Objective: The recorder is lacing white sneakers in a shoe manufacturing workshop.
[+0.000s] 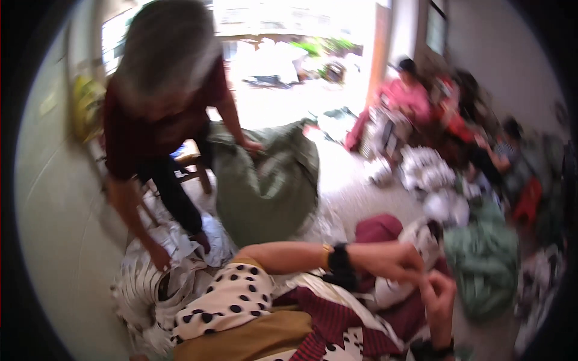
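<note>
My left hand (390, 260) reaches across from the left, with a black strap and a gold bangle on the wrist and a spotted cream sleeve (232, 298) behind it. My right hand (439, 296) comes up from below with a black band on its wrist. Both hands have curled fingers that meet at the fingertips above white and maroon cloth (385, 295) in my lap. Motion blur hides whether anything is pinched between them.
A person in a dark red top (162, 120) bends over at the left, one hand on a large green sack (265, 186), the other on striped white cloth (144, 283). A second green sack (484, 265) lies at the right. Seated people (412, 96) and cloth piles (427, 171) fill the back right.
</note>
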A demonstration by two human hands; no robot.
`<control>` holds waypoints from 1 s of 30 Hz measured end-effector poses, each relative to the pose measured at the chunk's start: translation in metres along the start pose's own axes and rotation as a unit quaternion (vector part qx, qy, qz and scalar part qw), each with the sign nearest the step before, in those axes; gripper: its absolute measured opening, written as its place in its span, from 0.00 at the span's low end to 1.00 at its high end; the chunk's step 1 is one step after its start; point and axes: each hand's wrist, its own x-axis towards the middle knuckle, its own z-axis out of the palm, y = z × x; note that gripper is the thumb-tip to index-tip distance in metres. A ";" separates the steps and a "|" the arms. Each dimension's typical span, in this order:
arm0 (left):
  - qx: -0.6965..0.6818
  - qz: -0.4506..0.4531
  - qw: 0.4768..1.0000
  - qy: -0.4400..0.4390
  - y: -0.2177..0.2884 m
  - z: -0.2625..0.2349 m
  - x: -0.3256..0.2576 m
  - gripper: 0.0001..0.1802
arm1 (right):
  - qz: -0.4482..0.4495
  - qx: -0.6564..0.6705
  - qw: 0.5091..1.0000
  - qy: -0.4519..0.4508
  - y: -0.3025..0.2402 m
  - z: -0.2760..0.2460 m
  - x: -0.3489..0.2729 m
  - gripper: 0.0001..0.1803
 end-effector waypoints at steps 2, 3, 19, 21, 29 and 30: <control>0.072 -0.011 0.995 0.063 -0.020 -0.002 -0.014 0.13 | -0.034 -0.064 0.997 0.009 0.008 0.000 0.005 0.06; 0.049 -0.078 0.991 0.100 -0.027 0.000 -0.024 0.11 | -0.029 -0.068 0.997 0.012 0.014 0.001 0.005 0.06; -0.126 -0.253 0.956 0.079 -0.110 0.017 -0.015 0.10 | -0.027 -0.172 0.982 0.075 0.075 0.008 0.015 0.08; -0.129 -0.248 0.957 0.080 -0.112 0.017 -0.016 0.10 | -0.008 -0.161 0.984 0.077 0.072 0.010 0.015 0.08; -0.096 -0.233 0.963 0.101 -0.112 0.018 -0.016 0.12 | -0.019 -0.169 0.978 0.118 0.084 0.016 0.017 0.07; -0.105 -0.220 0.965 0.096 -0.113 0.017 -0.013 0.12 | -0.009 -0.180 0.976 0.120 0.084 0.015 0.017 0.07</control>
